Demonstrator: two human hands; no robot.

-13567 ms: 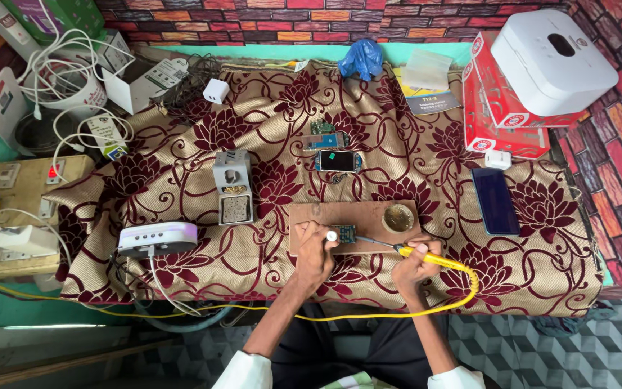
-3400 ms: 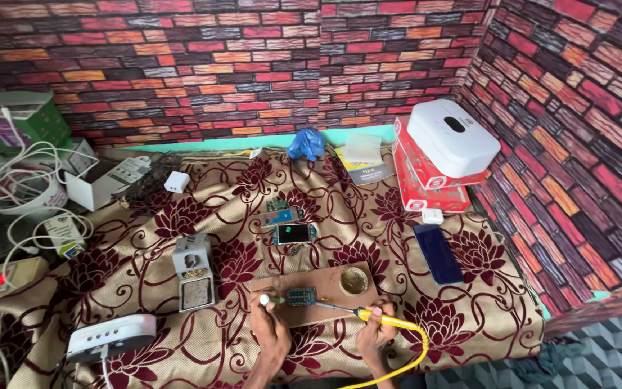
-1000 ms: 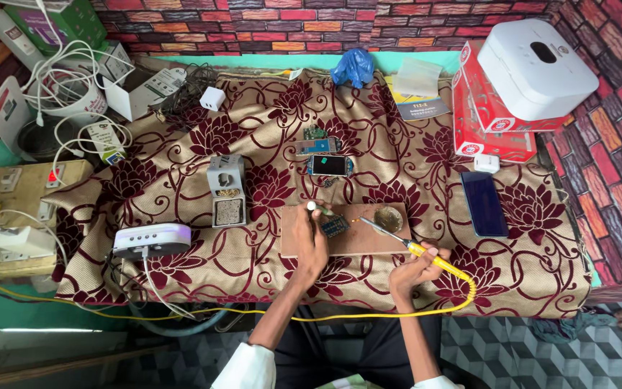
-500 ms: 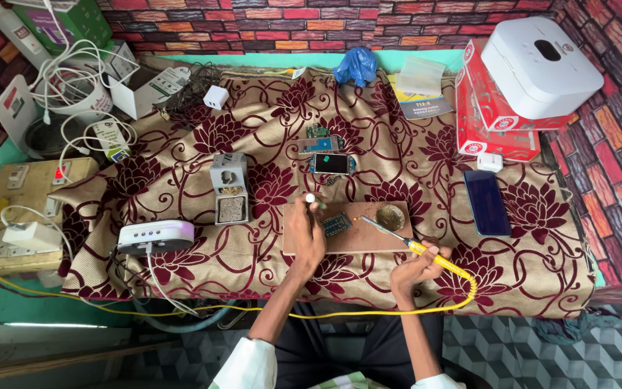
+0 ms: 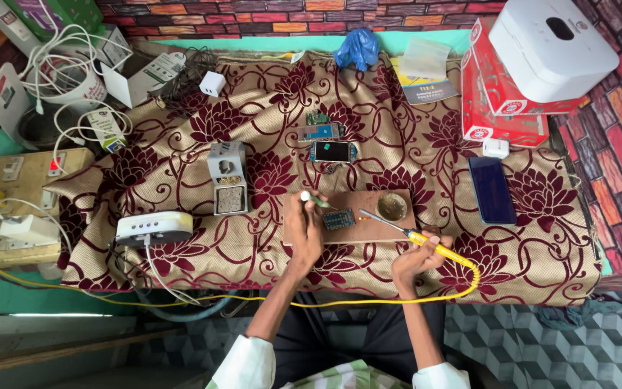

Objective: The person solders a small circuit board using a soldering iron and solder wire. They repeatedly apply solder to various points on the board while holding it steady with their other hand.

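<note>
Centrally, a small blue circuit board (image 5: 339, 219) lies flat on a wooden board (image 5: 368, 229). Left hand (image 5: 302, 229) pinches a slim tool beside it; right hand (image 5: 413, 261) grips a yellow-handled soldering iron (image 5: 415, 238).

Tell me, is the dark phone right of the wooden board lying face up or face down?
Cannot tell. The dark phone lies flat on the cloth, showing one plain dark surface.
</note>
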